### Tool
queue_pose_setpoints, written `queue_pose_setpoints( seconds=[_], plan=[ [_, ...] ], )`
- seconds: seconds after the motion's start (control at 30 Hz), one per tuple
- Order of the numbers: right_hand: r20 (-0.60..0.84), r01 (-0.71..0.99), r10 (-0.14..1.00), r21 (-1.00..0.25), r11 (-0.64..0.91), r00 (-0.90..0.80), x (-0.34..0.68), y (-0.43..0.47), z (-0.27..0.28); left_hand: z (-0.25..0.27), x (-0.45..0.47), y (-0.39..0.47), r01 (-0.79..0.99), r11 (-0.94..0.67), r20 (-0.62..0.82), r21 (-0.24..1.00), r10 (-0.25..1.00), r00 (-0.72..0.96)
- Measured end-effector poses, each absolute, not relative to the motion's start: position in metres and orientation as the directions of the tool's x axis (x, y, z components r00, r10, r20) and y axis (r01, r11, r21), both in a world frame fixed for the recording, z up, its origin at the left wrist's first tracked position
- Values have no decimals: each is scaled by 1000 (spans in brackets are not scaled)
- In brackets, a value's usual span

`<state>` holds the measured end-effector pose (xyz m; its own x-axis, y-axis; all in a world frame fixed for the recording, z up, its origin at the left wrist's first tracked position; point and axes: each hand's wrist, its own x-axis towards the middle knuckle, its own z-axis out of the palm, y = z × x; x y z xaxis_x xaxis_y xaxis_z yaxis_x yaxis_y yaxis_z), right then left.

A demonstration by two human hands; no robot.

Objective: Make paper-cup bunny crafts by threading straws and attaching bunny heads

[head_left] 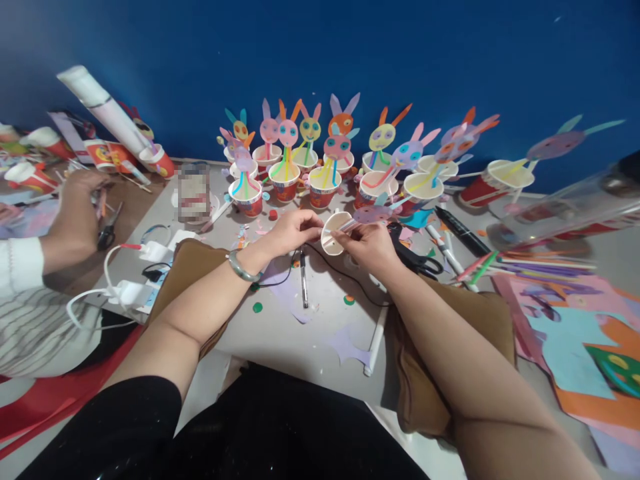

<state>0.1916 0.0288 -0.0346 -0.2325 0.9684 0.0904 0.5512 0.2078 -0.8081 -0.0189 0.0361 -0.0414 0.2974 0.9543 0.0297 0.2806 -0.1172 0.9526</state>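
Observation:
In front of me a white-lined paper cup (330,241) is tipped so its open mouth faces me. My right hand (373,252) grips it, thumb across the rim. A purple paper rabbit head (374,213) shows just above that hand; how it joins the cup is partly hidden. My left hand (294,232) is at the cup's left side, thumb and fingertips pinched together; what lies between them is too small to make out. Below the hands a black-and-clear pen (304,280) lies on the table near purple paper scraps (345,345).
Several red paper cups (284,183) with paper rabbits on straws stand along the blue wall. Black scissors (423,261), a black marker (461,231) and colored straws (545,267) lie right, beside colored paper sheets (555,333). A power strip (150,283) and another person's arm (73,227) are left.

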Motion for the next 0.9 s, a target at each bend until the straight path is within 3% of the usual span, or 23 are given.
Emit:
queue_pose_setpoints(
  seconds=[0.1,0.43,0.77,0.9],
  plan=[
    [89,469,963,-859,203,-253,192,28,-32,-40,-18,37,259,-104,24,960,955,295],
    [128,41,965,-989,142,-230,189,33,-31,-33,-12,40,-148,215,-198,965,972,126],
    [90,-26,992,-996,88,-89,198,44,-41,-33,-20,49,-247,240,-219,939,970,107],
    [53,3,993,-999,53,-106,199,44,-42,-29,-20,49,-266,248,-235,932,969,81]
  ],
)
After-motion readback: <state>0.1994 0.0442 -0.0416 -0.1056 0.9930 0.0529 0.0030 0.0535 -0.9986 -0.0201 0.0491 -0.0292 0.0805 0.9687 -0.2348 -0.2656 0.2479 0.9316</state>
